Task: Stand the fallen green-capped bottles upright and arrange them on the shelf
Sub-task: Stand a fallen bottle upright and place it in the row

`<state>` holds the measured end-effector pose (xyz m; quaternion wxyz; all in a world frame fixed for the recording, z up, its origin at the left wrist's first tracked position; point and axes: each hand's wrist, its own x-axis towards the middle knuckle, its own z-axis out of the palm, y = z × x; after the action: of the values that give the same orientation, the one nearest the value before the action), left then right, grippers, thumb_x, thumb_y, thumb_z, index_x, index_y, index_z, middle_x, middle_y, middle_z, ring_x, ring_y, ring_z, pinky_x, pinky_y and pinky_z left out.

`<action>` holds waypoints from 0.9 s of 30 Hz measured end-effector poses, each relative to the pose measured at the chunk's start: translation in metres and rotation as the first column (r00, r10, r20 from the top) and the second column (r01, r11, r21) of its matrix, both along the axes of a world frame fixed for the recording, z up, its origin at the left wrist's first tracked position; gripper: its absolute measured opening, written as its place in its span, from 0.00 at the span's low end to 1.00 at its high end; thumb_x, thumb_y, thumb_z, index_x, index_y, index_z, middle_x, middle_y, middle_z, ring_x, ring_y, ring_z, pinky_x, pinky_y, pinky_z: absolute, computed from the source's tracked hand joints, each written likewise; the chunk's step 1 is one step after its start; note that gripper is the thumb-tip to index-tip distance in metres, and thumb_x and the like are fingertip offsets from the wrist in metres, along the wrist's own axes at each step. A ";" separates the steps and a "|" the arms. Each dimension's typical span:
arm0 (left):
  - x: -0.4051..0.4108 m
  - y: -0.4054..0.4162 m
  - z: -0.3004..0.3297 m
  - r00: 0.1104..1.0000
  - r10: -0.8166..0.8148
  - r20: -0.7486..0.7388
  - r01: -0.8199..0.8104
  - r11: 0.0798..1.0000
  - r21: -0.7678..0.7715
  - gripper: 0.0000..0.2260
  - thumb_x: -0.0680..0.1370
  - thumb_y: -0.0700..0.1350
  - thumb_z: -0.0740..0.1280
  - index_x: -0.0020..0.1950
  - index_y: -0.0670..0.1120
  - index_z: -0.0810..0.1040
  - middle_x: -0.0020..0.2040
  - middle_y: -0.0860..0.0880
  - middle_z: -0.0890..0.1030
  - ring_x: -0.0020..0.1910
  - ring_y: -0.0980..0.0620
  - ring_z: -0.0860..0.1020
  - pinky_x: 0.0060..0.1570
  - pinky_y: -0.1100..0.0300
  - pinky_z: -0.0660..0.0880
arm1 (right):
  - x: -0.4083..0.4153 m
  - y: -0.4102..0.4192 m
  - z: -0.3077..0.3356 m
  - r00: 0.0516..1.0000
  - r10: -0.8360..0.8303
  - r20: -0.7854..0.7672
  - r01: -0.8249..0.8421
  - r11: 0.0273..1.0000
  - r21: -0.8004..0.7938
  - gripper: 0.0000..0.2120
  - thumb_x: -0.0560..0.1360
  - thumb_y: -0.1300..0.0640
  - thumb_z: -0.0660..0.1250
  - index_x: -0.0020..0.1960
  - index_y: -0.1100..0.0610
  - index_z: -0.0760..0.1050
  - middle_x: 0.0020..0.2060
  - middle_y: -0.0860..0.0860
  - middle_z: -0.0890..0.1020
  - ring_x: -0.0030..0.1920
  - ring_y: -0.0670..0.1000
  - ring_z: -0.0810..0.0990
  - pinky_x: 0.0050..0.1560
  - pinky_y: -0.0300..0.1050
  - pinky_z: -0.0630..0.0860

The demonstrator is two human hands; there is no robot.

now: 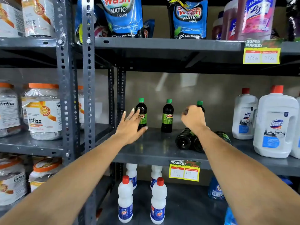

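Three dark green-capped bottles stand at the back of the grey middle shelf. My left hand is spread open beside the left bottle, just in front of it, fingers apart. The middle bottle stands free. My right hand is closed around the right bottle, of which only the cap and neck show. Below my right wrist, fallen bottles lie on their sides: one with its base towards me, one partly hidden under my forearm, another behind it.
Large white red-capped jugs stand at the right of the same shelf. A steel upright borders the left side, with orange-lidded jars beyond. White bottles fill the shelf below; blue detergent pouches sit above.
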<state>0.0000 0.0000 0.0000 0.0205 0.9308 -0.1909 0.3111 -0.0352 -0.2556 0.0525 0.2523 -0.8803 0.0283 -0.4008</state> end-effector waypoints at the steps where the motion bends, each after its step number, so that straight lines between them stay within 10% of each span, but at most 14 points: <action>1: 0.001 0.007 -0.005 0.997 -0.021 -0.069 0.022 1.000 0.020 0.32 0.81 0.63 0.51 0.78 0.44 0.55 0.80 0.47 0.46 0.77 0.48 0.43 0.74 0.46 0.41 | 0.003 -0.001 0.001 0.996 -0.021 -0.090 0.023 1.000 0.017 0.09 0.71 0.63 0.66 0.49 0.68 0.78 0.48 0.64 0.82 0.49 0.65 0.81 0.48 0.51 0.78; 7: -0.008 0.039 -0.043 0.889 -0.070 -0.452 0.029 0.995 -0.096 0.37 0.77 0.69 0.50 0.78 0.46 0.58 0.79 0.51 0.45 0.77 0.50 0.44 0.75 0.50 0.43 | 0.012 -0.001 -0.018 0.885 -0.227 -0.407 0.184 0.972 -0.143 0.14 0.72 0.60 0.69 0.56 0.63 0.76 0.51 0.59 0.81 0.51 0.60 0.81 0.41 0.45 0.73; 13: -0.026 0.050 -0.055 0.868 -0.034 -0.495 -0.008 0.996 -0.084 0.46 0.66 0.81 0.43 0.78 0.56 0.58 0.79 0.59 0.49 0.77 0.48 0.54 0.72 0.44 0.55 | 0.022 0.012 -0.021 0.758 -0.417 -0.500 0.231 0.890 -0.392 0.17 0.74 0.51 0.69 0.59 0.58 0.77 0.53 0.55 0.80 0.55 0.57 0.81 0.45 0.47 0.78; 23: -0.035 0.070 -0.063 0.917 0.029 -0.398 -0.025 1.000 0.016 0.60 0.56 0.86 0.50 0.79 0.50 0.55 0.78 0.51 0.57 0.75 0.46 0.60 0.71 0.49 0.58 | 0.039 0.013 -0.029 0.669 -0.189 -0.719 0.141 0.982 -0.128 0.32 0.72 0.40 0.67 0.70 0.56 0.71 0.68 0.56 0.74 0.62 0.58 0.76 0.60 0.49 0.75; 27: -0.030 0.070 -0.065 0.916 0.064 -0.397 -0.050 0.998 0.047 0.63 0.54 0.86 0.49 0.79 0.49 0.53 0.79 0.51 0.56 0.74 0.44 0.61 0.70 0.48 0.61 | 0.046 0.012 -0.040 0.799 -0.139 -0.585 0.223 0.972 0.074 0.31 0.66 0.44 0.73 0.62 0.60 0.75 0.52 0.56 0.81 0.46 0.57 0.78 0.44 0.43 0.74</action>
<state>-0.0297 0.0703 -0.0646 0.0332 0.9800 -0.1610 0.1125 0.0112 -0.2432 0.0125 0.2532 -0.9335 0.2152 -0.1351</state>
